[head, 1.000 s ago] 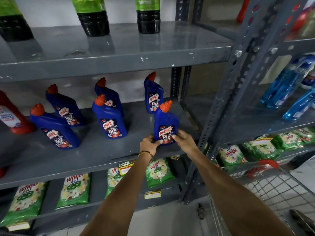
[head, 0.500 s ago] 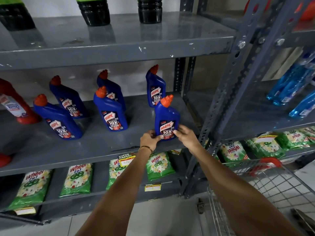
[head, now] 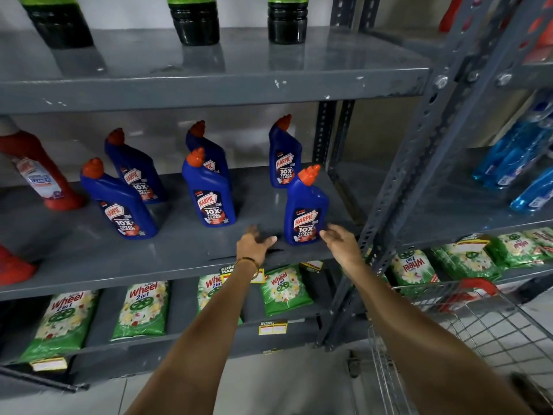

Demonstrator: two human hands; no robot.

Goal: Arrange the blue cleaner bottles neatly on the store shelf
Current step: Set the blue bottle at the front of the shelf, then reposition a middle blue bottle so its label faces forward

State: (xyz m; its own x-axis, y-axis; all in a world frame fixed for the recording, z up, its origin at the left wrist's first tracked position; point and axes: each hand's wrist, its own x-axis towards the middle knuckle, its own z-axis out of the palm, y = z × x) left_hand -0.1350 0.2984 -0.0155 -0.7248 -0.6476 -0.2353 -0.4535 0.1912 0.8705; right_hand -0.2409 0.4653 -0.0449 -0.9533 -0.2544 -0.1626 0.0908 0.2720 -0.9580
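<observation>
Several blue cleaner bottles with orange caps stand upright on the grey middle shelf (head: pixel 179 253). The nearest bottle (head: pixel 305 208) stands at the front right of the shelf. Behind it is a second bottle (head: pixel 282 154). A pair stands at the centre, front bottle (head: pixel 208 190) and rear bottle (head: pixel 206 145). Two more stand left, one (head: pixel 119 202) in front of the other (head: pixel 136 169). My left hand (head: pixel 254 244) is open, a little left of the nearest bottle, apart from it. My right hand (head: pixel 339 242) is open at that bottle's lower right, fingertips close to it.
Red cleaner bottles (head: pixel 39 172) stand at the shelf's left. Dark bottles (head: pixel 197 19) line the upper shelf. Green detergent packs (head: pixel 284 289) lie on the lower shelf. A perforated steel upright (head: pixel 398 187) rises right of my hands. A wire cart (head: pixel 466 324) is at lower right; light-blue bottles (head: pixel 514 163) lie beyond.
Both hands have let go of the nearest blue bottle. My left hand has moved left away from it and opened; my right hand has drawn back slightly. The bottle stays upright.
</observation>
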